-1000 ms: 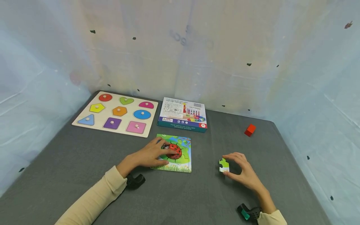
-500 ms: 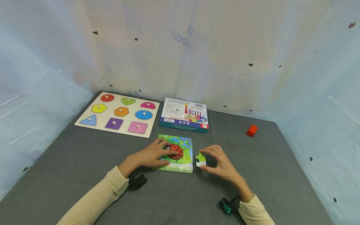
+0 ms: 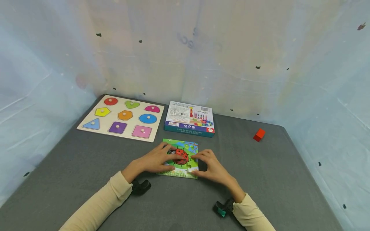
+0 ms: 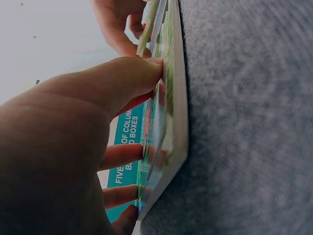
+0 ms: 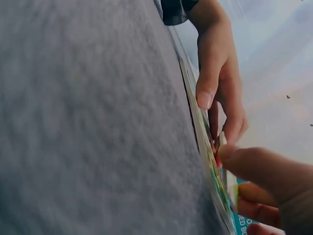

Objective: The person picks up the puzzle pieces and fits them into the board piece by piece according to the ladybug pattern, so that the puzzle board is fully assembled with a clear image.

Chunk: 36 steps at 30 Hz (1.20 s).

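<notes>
A ladybug jigsaw puzzle [image 3: 185, 144] lies flat on the dark grey cloth in the head view. My left hand [image 3: 154, 159] rests on its left side, fingers spread across the picture and thumb on the near part. My right hand [image 3: 212, 167] pinches a green-and-white puzzle piece [image 3: 189, 169] between thumb and fingers, over the board's lower right. Seen edge-on in the left wrist view, the piece [image 4: 147, 32] is tilted above the board's surface. In the right wrist view the piece's seating is partly hidden by my thumb.
Behind the puzzle lies a flat beaded-toy box [image 3: 189, 119]. To its left is a cream shape board [image 3: 130, 125] with coloured knobbed pieces. A red block [image 3: 259, 135] sits at the far right. Pale sheeting [image 3: 231, 48] hangs behind the table.
My right hand has moved left with the puzzle piece, from apart on the cloth's right side to over the board. The left hand has stayed on the puzzle.
</notes>
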Motion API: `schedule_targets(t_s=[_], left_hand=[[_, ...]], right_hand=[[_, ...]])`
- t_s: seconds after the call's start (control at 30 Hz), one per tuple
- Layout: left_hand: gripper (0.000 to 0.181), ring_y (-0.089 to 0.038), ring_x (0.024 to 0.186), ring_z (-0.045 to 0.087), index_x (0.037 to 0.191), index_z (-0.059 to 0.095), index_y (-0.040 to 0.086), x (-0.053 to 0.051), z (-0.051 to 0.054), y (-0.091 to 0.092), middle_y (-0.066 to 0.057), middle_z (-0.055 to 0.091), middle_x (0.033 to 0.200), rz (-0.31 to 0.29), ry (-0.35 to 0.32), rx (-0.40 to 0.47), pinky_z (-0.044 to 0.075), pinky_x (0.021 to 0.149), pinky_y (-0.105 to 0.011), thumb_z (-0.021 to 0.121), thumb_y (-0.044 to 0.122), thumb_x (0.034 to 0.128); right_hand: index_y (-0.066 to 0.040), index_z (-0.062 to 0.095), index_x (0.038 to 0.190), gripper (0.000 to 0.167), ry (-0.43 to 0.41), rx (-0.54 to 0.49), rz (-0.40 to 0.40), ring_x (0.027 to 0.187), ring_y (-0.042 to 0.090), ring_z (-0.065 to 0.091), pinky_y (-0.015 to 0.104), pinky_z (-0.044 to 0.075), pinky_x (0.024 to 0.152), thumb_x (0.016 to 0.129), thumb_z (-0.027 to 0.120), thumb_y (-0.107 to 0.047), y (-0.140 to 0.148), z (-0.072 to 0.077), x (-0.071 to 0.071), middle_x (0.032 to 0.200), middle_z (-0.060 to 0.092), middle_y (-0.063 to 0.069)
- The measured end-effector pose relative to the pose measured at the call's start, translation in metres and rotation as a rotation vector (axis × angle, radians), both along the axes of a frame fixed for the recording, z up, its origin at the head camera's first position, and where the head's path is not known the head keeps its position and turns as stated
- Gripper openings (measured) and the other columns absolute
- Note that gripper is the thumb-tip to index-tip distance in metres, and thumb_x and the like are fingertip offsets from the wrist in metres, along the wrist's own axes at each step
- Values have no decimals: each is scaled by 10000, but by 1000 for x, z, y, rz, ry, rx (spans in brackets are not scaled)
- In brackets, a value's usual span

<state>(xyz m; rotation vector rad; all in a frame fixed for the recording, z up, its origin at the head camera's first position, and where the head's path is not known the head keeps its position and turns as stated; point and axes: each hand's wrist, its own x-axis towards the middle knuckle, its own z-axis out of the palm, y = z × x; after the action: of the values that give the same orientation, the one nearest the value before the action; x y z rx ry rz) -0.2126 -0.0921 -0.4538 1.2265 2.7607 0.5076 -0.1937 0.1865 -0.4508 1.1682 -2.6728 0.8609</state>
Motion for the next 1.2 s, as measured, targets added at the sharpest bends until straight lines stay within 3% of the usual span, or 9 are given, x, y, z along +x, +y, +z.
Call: schedule_targets(t_s=[0.3,0.63,1.0,1.2], left_hand=[[497,-311,1254,317,1357,472,350,0,-3,0,-60,422,1345,-5,9,4,359,966,-520,590,454,886],[499,-324,1249,320,1366,463,345,1,0,-1,-75,413,1360,-21,-2,20,354,959,-534,589,438,892],[497,-350,1240,333,1365,464,333,2,3,-1,-94,436,1333,-33,16,21,352,950,-556,597,414,893],[502,-347,1242,330,1360,481,308,1,3,-1,-105,425,1340,-37,15,32,351,958,-547,607,416,886]], right_hand=[[-123,643,1181,499,-13,13,-2,1092,192,401,432,395,883,755,772,-349,-5,-7,1,1155,551,27],[-117,659,1161,501,66,-1,13,1073,219,420,438,387,869,738,779,-357,-6,-12,0,1138,549,56],[-177,682,1145,452,144,5,-13,1089,224,429,434,391,870,772,720,-429,-6,-17,-1,1169,543,92],[-180,693,1065,372,155,-9,-12,1275,333,358,535,331,980,778,726,-414,-6,-21,-4,1353,457,146]])
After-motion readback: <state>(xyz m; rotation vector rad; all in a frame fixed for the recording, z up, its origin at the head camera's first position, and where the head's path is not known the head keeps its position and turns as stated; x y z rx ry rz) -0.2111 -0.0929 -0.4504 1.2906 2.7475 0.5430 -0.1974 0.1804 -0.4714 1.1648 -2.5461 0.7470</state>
